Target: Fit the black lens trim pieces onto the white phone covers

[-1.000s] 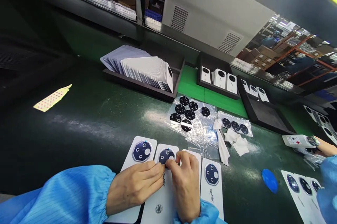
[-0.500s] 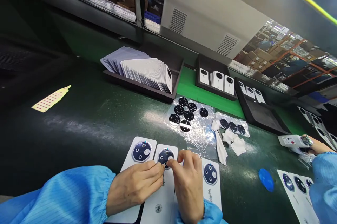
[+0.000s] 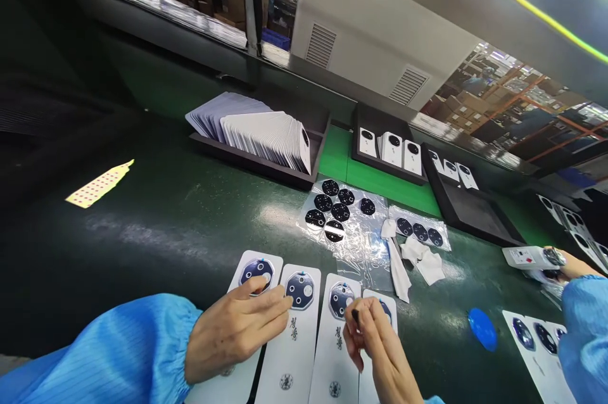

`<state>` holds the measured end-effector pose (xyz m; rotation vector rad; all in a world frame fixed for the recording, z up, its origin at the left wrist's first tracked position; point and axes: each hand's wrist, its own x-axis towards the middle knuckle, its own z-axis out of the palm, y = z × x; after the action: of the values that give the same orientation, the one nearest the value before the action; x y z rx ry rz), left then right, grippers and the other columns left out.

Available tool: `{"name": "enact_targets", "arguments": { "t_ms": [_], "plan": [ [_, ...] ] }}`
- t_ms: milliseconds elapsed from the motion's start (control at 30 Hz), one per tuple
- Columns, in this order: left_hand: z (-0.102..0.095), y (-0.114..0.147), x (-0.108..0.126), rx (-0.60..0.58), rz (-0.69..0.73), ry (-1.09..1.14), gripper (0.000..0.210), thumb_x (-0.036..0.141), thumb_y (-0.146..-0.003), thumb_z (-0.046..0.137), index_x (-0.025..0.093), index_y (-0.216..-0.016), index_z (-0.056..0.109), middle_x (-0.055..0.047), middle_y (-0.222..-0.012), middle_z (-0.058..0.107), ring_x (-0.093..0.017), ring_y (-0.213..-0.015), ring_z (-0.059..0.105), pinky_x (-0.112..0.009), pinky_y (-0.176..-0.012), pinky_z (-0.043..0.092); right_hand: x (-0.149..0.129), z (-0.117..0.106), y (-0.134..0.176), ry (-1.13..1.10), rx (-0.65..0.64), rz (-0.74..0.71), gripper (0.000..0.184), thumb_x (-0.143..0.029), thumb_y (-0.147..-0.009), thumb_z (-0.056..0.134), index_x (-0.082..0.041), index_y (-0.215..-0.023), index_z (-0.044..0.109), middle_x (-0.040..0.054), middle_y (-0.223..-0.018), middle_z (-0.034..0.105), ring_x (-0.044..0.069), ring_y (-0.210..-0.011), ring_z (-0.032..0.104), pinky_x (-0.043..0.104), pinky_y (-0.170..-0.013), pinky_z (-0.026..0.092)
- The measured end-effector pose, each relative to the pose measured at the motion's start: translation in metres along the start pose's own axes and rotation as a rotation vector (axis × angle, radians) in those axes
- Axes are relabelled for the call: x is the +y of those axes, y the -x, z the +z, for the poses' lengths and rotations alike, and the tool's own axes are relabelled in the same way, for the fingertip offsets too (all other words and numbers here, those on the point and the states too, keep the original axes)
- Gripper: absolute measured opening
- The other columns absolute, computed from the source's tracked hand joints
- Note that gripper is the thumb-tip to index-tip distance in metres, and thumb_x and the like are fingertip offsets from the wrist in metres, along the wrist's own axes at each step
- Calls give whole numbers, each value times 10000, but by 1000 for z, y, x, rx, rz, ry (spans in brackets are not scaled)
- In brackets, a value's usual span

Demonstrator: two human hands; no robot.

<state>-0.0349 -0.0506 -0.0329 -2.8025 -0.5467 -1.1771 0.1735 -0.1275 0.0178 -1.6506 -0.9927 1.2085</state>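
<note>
Several white phone-back-shaped panels [image 3: 295,353] lie side by side in front of me, each with a dark octagonal camera piece [image 3: 300,290] near its top and black lettering below. My left hand [image 3: 242,321] rests across the leftmost panels, fingers stretched out and holding nothing visible. Between the thumb and fingers of my right hand [image 3: 375,340] is a small black piece [image 3: 355,315], above the panels on the right. That hand hides part of the rightmost panel [image 3: 372,378]. What exactly the black piece is, I cannot make out.
Beyond the panels, clear plastic sheets carry dark octagonal discs [image 3: 341,212], with white cloths [image 3: 399,268] beside them. A black tray [image 3: 251,160] holds fanned white panels. At right, a co-worker's hand [image 3: 572,263] grips a white bottle [image 3: 529,258]; a blue disc [image 3: 482,329] lies nearer.
My right hand has moved right, off the second panel's camera piece, and now holds a small black piece. My left hand has drawn slightly left and its fingers have spread.
</note>
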Motion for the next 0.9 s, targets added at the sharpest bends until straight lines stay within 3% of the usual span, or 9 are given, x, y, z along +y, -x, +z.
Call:
{"name": "enact_targets", "arguments": {
  "t_ms": [67,167,333,533,667,800,900],
  "plan": [
    [-2,-3,-2,19,-9,-17,398,5,-1002,293,128,-813,621,-24,-871,729,-119,-899,616,-306,-847,403,3,0,6,-87,11,59,513,-690,-858,443,-218,-657,438,-54,-564,381,83,-451,348,223,-419,291],
    [-4,-7,-4,26,-22,-43,420,2,-1008,273,125,-810,622,-23,-847,733,-116,-880,618,-305,-834,402,4,-1,11,-70,44,58,518,-670,-802,570,-196,-619,472,-55,-572,388,69,-475,355,212,-474,335],
    [-3,-9,-4,17,-11,-58,447,0,-1011,253,113,-793,626,-30,-837,734,-112,-866,612,-302,-817,402,3,-1,8,-47,21,22,442,-624,-710,708,-186,-730,650,-14,-636,538,103,-565,471,221,-530,411],
    [-3,-4,-5,-38,47,-68,438,-10,-1000,258,103,-821,641,-54,-889,731,-124,-924,595,-313,-823,394,8,11,-9,9,-67,-58,214,-420,-786,700,-212,-807,655,-4,-762,611,117,-633,542,224,-590,479],
    [-1,2,-5,-73,85,-121,442,-15,-995,251,105,-862,654,-60,-918,730,-127,-970,585,-320,-857,385,9,22,-28,275,-78,-307,96,-213,-853,584,-211,-784,650,5,-771,605,133,-676,565,239,-626,478],
    [2,6,-4,-102,112,-161,439,-19,-986,258,108,-870,662,-63,-929,724,-134,-1001,574,-317,-864,388,10,38,-41,581,79,-654,183,-66,-846,534,-204,-781,635,28,-825,543,157,-751,531,253,-627,465],
    [5,8,-2,-110,106,-174,456,-21,-978,248,118,-855,665,-62,-914,717,-142,-1003,574,-317,-870,391,12,48,-44,771,173,-843,205,-58,-886,492,-193,-786,609,44,-844,509,172,-770,482,267,-623,447]
  ]
}}
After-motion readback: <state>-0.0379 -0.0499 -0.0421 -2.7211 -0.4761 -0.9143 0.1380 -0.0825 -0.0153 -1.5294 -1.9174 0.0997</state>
